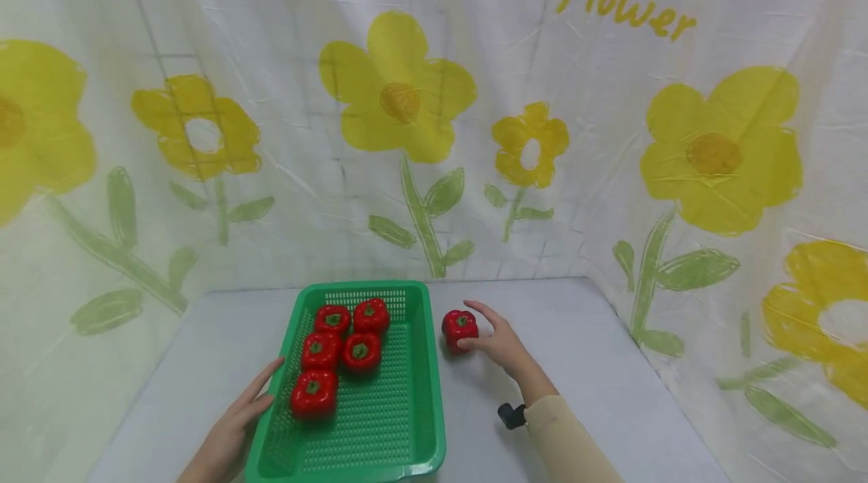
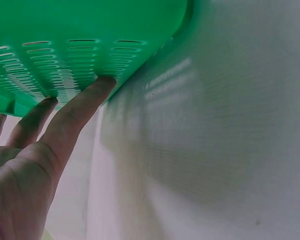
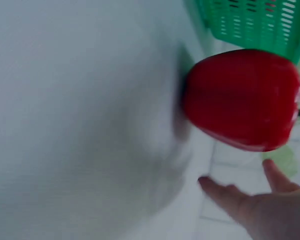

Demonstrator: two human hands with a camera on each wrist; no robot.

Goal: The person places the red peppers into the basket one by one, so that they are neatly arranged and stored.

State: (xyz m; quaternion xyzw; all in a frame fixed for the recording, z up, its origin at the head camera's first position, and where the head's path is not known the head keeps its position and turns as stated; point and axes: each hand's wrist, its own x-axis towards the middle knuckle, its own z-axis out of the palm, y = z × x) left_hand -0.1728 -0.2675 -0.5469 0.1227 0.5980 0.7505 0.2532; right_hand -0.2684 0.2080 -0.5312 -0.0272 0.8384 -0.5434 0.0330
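Note:
A green plastic basket with slotted walls holds several red bell peppers, grouped toward its left and far side. One more red bell pepper stands on the table just right of the basket, its stem up. Beside that pepper is my right hand, thumb and fingers spread apart around its right side; a gap shows between fingers and pepper in the right wrist view. Against the basket's left outer wall rests my left hand, its extended fingertips touching the slotted side.
A pale table surface runs on both sides of the basket. Behind it hangs a white curtain printed with yellow flowers, which also closes off the left and right sides. A small black device sits at the right wrist.

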